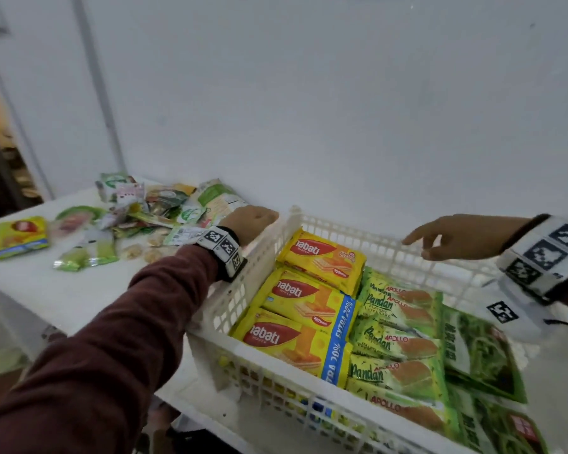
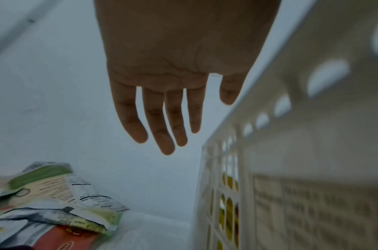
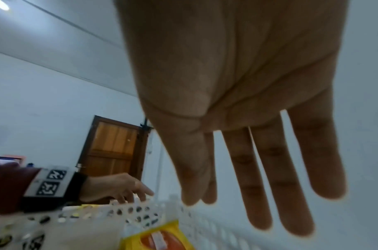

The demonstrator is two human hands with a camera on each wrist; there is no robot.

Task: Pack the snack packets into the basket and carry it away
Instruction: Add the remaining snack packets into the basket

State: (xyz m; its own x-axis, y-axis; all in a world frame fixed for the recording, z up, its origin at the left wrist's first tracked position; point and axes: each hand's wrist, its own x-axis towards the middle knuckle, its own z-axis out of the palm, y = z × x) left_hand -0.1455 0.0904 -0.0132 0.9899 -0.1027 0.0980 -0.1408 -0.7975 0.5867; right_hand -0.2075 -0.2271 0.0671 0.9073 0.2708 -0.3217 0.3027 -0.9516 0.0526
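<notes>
Basket (image 1: 277, 244) w/ 3 yellow wafer packs (image 1: 304, 303), left hand (image 1: 250, 224) & right hand (image 1: 463, 237) both w/ fingers apart, empty

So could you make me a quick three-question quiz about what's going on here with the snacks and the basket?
1. True or false: the left hand is gripping a packet.
2. Which yellow packets lie in the white basket? A) Nabati wafers B) crisps C) noodles
3. Fill in: the loose pile of packets lies on the table, on the basket's ____ side.

Key:
1. False. Its fingers are straight and hold nothing; the right hand is empty too, above the basket's far rim.
2. A. They lie beside the green Pandan cakes.
3. Left.
</notes>
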